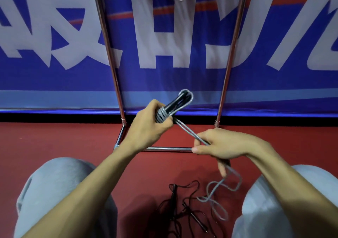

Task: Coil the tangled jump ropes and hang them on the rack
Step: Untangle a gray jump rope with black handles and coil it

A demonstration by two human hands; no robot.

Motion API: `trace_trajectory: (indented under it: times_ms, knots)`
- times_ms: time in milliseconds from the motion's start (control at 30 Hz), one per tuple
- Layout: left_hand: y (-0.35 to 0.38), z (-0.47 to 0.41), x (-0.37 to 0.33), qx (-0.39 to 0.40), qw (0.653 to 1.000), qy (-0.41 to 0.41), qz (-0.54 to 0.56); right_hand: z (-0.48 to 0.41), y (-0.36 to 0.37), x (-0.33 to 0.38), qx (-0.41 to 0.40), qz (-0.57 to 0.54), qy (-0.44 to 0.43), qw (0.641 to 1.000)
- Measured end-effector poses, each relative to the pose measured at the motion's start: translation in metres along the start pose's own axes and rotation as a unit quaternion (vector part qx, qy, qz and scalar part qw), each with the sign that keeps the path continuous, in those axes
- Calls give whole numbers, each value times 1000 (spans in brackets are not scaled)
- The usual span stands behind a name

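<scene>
The grey cord jump rope (162, 114) is wound round its black handles, and we've got that bundle clamped in the curled fingers of our left hand (148, 126). Two strands run taut to our right hand (221, 144), pinched between thumb and forefinger. Both forearms reach forward, left hand higher, over a red floor (54, 140) where a tangled thin black jump rope (182, 206) lies, with the chrome tube rack (109, 54) ahead against a blue banner (164, 80).

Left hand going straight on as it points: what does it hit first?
Probably the blue printed banner behind the chrome rack: the left hand, gripping the half-coiled grey jump rope, aims between its posts. Depth unclear.
</scene>
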State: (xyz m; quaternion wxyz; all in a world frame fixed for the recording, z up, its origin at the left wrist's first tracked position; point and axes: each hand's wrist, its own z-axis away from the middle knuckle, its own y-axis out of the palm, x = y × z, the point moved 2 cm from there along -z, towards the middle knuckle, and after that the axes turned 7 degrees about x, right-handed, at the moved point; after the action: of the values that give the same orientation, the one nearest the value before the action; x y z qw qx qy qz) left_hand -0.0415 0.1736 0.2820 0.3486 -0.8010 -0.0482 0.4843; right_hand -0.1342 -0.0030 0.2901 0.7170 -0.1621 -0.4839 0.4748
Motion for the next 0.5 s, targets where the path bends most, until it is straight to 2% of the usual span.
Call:
trace_trajectory:
  times_ms: [67,167,300,400,500]
  knots:
    - [-5,-3,5,-12,999,-14,-37,6,-3,1,-2,26,-10,1000]
    - [-1,-4,12,17,989,-25,-147,9,-5,5,-37,49,-43,997]
    - [12,-1,16,102,947,-22,-305,1,-3,8,-159,201,-147,955]
    - [24,1,13,174,919,9,-355,-4,-4,7,-255,207,-191,925]
    - [32,5,7,239,908,45,-341,-3,-11,1,-358,177,-179,899]
